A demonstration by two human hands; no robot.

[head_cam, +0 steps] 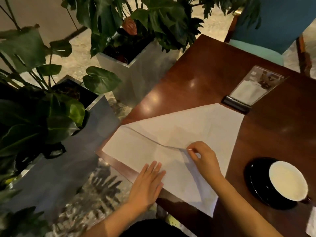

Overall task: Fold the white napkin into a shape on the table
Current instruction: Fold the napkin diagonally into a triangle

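Observation:
A white napkin [191,127] lies spread on the dark wooden table [196,71], reaching its left edge. One flap is folded over, and its raised edge runs from the far left toward the middle. My right hand [204,158] pinches that flap's corner between thumb and fingers, slightly above the cloth. My left hand [148,182] lies flat, fingers together, pressing the napkin's near edge at the table's rim.
A black cup of pale drink [289,181] on a black saucer stands right of the napkin. A clear menu stand [251,89] sits behind it. A teal chair [266,24] is at the far side. Potted plants in metal planters [136,69] crowd the left.

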